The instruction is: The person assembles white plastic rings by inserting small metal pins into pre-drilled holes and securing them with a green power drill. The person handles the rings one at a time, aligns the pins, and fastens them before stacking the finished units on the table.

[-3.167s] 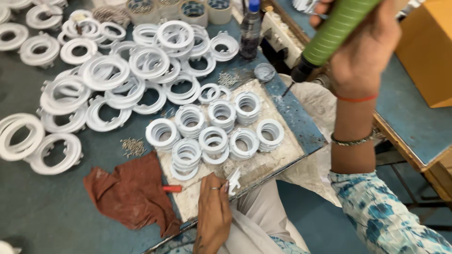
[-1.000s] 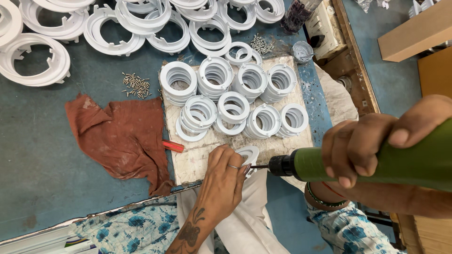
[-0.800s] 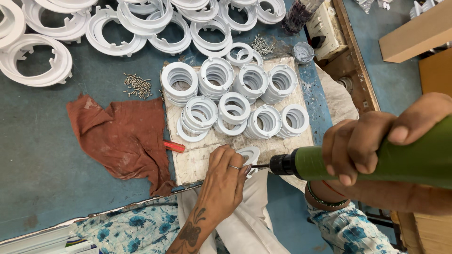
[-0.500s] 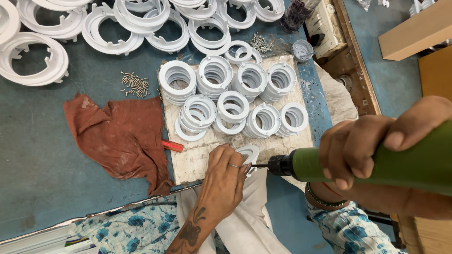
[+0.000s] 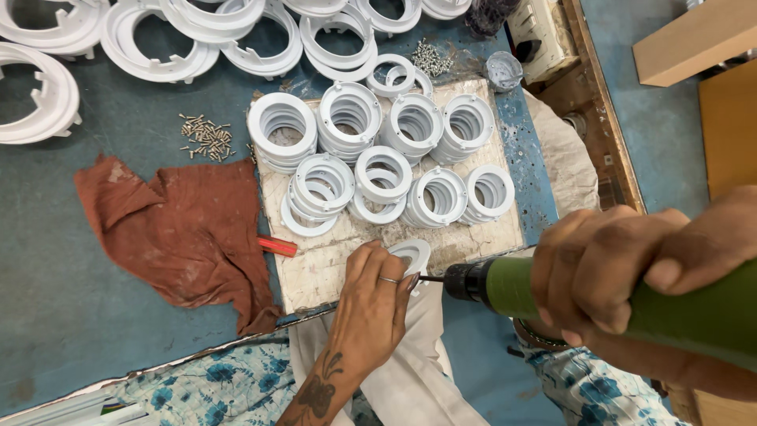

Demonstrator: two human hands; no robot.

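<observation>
My left hand [image 5: 371, 304] presses down on a small white plastic ring [image 5: 413, 254] at the near edge of a worn white board [image 5: 315, 272]. My right hand [image 5: 631, 272] is wrapped around a green electric screwdriver [image 5: 631, 304], held level. Its black chuck and thin bit point left, and the tip meets the ring right by my left fingertips. Several stacks of white rings [image 5: 378, 150] stand on the board beyond my hands.
A rust-brown cloth [image 5: 181, 233] lies left of the board, with a small red piece [image 5: 277, 247] at its edge. Loose screws [image 5: 205, 136] sit on the blue table. Larger white rings [image 5: 150, 39] fill the far side. A clear cup [image 5: 503, 71] and wooden edge lie right.
Since three seconds ago my right hand has brought the screwdriver down from above to the ring. Over the last second both hands have barely moved.
</observation>
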